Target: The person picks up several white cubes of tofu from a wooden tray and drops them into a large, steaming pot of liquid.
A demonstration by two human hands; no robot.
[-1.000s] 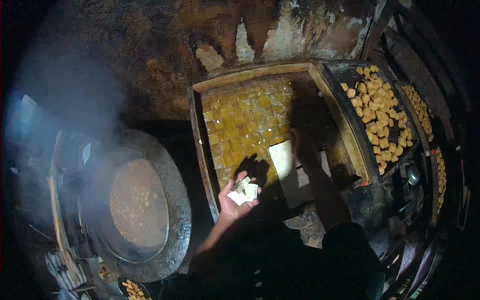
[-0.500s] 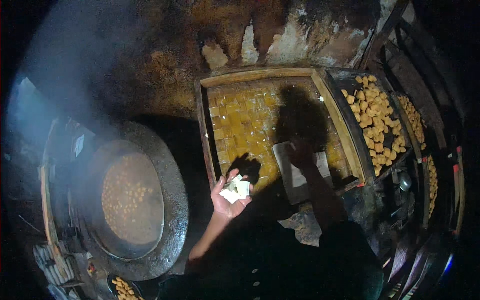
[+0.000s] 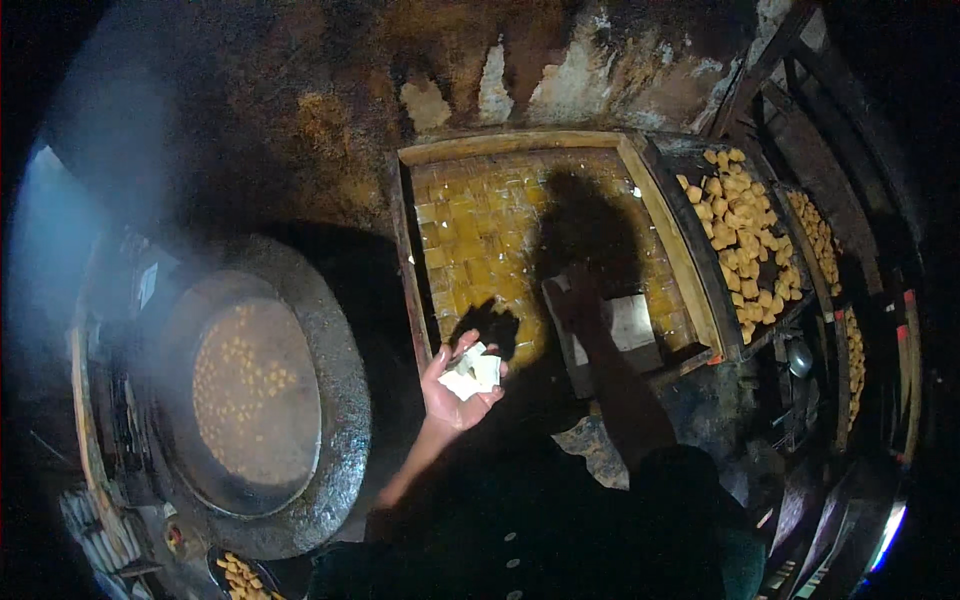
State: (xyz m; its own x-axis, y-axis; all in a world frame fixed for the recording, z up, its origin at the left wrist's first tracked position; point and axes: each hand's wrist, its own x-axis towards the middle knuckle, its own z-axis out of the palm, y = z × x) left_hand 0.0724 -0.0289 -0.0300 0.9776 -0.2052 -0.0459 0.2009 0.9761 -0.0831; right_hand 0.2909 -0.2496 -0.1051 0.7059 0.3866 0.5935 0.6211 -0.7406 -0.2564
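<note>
Fingers (image 3: 487, 398) of the left hand (image 3: 455, 390) are curled around pale white cubes (image 3: 472, 372), held above the wide steaming wok (image 3: 255, 395) and beside the wooden tray (image 3: 520, 145) of yellow squares (image 3: 480, 230). Whether the right hand (image 3: 580, 300), dark in shadow over a white block (image 3: 632, 322), is clenched cannot be told.

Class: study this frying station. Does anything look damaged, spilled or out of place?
Yes. The wall behind the wooden tray is damaged: pale patches show where its surface has flaked away. Nothing looks spilled.
</note>
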